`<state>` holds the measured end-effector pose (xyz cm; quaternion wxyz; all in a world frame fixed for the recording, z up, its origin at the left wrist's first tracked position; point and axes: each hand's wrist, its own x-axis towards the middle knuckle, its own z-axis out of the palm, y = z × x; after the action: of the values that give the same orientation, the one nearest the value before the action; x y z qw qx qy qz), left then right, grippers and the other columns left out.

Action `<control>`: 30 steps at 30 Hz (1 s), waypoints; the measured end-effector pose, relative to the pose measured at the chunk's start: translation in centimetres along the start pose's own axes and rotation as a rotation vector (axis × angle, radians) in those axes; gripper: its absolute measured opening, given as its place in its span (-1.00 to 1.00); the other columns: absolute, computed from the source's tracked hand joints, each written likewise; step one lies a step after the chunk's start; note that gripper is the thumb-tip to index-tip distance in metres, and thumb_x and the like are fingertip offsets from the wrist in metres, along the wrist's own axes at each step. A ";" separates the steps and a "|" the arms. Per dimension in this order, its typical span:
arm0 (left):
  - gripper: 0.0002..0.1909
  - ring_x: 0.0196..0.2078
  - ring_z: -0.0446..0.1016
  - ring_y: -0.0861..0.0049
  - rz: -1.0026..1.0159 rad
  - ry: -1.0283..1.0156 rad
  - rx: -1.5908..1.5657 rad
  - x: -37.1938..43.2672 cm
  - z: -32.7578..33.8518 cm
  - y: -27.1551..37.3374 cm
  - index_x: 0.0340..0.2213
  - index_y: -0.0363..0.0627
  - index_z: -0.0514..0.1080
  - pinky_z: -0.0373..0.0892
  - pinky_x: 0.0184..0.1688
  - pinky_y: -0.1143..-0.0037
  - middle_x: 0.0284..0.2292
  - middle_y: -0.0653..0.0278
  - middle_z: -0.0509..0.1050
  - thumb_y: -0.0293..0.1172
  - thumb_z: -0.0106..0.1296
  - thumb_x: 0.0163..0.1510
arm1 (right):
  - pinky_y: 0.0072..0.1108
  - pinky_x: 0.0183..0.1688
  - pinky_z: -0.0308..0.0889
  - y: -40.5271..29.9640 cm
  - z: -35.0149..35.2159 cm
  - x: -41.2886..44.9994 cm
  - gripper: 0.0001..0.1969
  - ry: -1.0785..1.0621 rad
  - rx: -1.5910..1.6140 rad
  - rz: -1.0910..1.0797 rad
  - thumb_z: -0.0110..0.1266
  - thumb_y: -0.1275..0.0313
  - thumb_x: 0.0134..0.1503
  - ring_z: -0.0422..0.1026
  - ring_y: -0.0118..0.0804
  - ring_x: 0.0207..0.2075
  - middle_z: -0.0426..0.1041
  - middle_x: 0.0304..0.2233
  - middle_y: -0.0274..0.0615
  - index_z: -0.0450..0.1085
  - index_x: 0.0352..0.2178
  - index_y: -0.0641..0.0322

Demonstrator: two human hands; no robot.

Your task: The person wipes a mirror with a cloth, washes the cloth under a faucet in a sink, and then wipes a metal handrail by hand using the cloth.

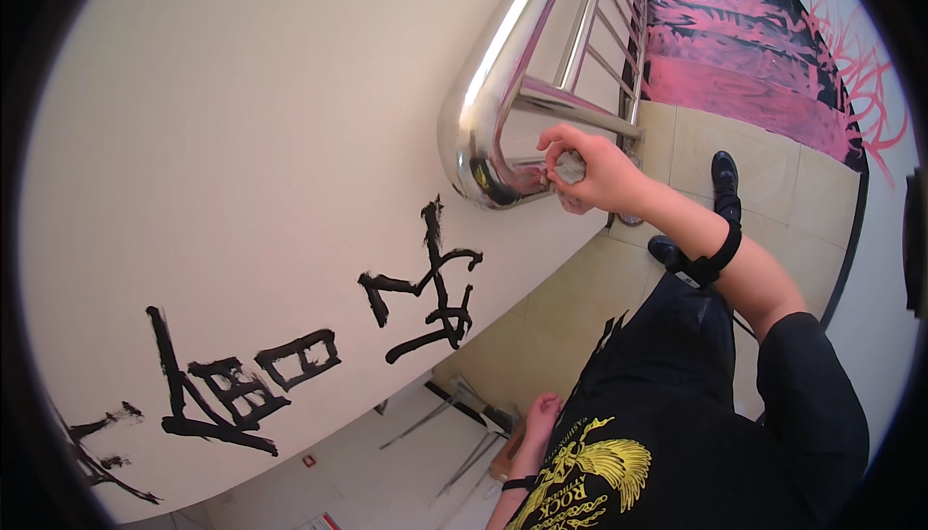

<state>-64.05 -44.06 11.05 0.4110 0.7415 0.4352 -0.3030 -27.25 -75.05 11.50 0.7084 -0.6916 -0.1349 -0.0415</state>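
My right hand [605, 174] is closed around a crumpled grey wad [570, 166], perhaps a cloth; its exact material cannot be made out. The hand is at the lower bend of a polished stainless-steel handrail [475, 106], which mirrors it. Whether the wad touches the metal is hard to see, as the fingers cover that side. Beside my torso, my left hand [545, 410] hangs low with its fingers curled. Nothing shows in it, though the palm is hidden. Each arm wears a black strap.
Black brush-painted characters [435, 283] mark the pale wall surface [239, 131] at left. Stairs [747, 87] painted pink and black rise beyond the rail's balusters [616, 29]. My black shoes [725, 176] stand on beige floor tiles [761, 167]. Thin metal legs [475, 450] stand near a brown box [507, 454].
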 end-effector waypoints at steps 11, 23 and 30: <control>-0.73 -0.40 0.35 0.62 0.123 -0.020 0.125 4.9 -3.5 1.5 -0.29 -0.21 0.30 0.28 -0.33 0.64 -0.44 0.27 0.42 -0.37 -0.02 -0.05 | -0.59 -0.11 0.15 2.0 0.3 -2.7 -0.63 0.100 0.504 0.161 -0.02 0.54 -0.19 0.29 -0.49 -0.26 0.39 -0.41 -0.29 0.17 -0.25 0.23; -0.74 -0.35 0.38 0.63 0.057 0.003 0.118 2.1 -1.1 6.1 -0.26 -0.15 0.29 0.27 -0.45 0.66 -0.37 0.31 0.42 -0.36 -0.05 -0.03 | -0.43 -0.31 0.26 -0.1 -0.2 -1.2 -0.54 -0.077 -0.052 0.107 -0.01 0.53 -0.27 0.32 -0.15 -0.27 0.29 -0.27 -0.29 0.17 -0.22 0.08; -0.74 -0.36 0.37 0.65 -0.023 0.047 0.011 -1.9 2.1 5.6 -0.27 -0.21 0.29 0.28 -0.36 0.68 -0.40 0.29 0.42 -0.39 -0.05 -0.04 | -0.43 -0.29 0.27 0.5 -0.8 0.4 -0.57 -0.167 0.035 0.117 -0.01 0.52 -0.26 0.31 -0.12 -0.24 0.27 -0.24 -0.21 0.19 -0.23 0.12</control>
<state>-60.03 -48.22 13.53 0.3930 0.7457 0.4515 -0.2926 -26.70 -75.74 11.14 0.7079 -0.6868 -0.1535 0.0600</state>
